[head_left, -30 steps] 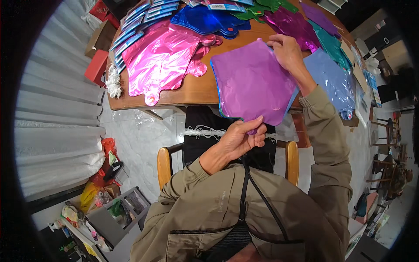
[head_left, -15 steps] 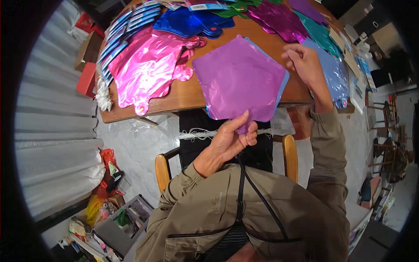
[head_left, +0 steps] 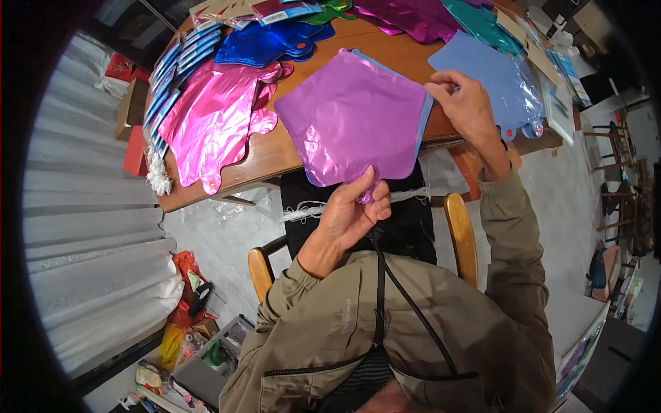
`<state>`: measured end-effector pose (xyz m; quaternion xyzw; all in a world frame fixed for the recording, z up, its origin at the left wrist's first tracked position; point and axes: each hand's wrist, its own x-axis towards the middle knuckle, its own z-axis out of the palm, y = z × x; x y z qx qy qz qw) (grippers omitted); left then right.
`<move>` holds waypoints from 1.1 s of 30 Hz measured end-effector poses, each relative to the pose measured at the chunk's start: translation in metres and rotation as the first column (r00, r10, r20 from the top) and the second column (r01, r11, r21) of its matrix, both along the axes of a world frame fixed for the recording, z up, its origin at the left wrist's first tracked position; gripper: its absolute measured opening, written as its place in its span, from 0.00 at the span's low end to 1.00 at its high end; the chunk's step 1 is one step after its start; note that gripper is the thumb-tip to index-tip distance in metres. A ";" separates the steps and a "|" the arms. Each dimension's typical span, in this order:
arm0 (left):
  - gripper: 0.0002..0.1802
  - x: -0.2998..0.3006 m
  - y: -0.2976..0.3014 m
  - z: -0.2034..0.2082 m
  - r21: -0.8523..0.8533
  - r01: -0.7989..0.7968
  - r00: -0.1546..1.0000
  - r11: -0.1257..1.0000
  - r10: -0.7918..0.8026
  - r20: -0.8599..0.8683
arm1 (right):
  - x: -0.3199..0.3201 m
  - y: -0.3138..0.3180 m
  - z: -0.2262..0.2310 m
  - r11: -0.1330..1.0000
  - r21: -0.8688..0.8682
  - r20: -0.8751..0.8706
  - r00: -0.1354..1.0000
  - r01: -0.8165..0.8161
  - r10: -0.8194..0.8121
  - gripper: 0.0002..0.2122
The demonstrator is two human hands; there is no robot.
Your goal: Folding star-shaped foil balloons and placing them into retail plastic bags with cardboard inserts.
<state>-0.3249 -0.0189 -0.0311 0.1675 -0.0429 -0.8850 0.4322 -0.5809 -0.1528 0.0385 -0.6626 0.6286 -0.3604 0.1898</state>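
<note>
A flat, uninflated purple foil balloon (head_left: pixel 354 117) with blunt corners lies uppermost in front of me. Along its right side shows the edge of a blue foil balloon (head_left: pixel 425 118) underneath. My left hand (head_left: pixel 348 217) is closed on the narrow neck at the bottom, thumb on top. At the right corner, my right hand (head_left: pixel 468 107) has its thumb and fingertips pinched together on the balloon's edge; whether it grips one layer or both is hidden. A pile of light blue foil balloons (head_left: pixel 482 76) rests just beyond the right hand.
Pink foil balloons (head_left: pixel 210 124) lie on the left of the wooden table (head_left: pixel 241 165), beside a row of packets (head_left: pixel 182 62). Dark blue balloons (head_left: pixel 265 45), magenta ones (head_left: pixel 420 17) and teal ones (head_left: pixel 482 27) lie farther back. White string (head_left: pixel 303 212) crosses my lap.
My right hand has come down and left from open air to the purple balloon's right corner. The left hand keeps its hold on the neck. The whole view has shifted slightly.
</note>
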 end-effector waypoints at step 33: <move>0.13 0.001 0.001 0.007 -0.038 0.002 0.998 0.999 0.001 0.061 | 0.087 -0.088 0.015 0.958 0.232 -0.100 0.976 -0.166 0.193 0.17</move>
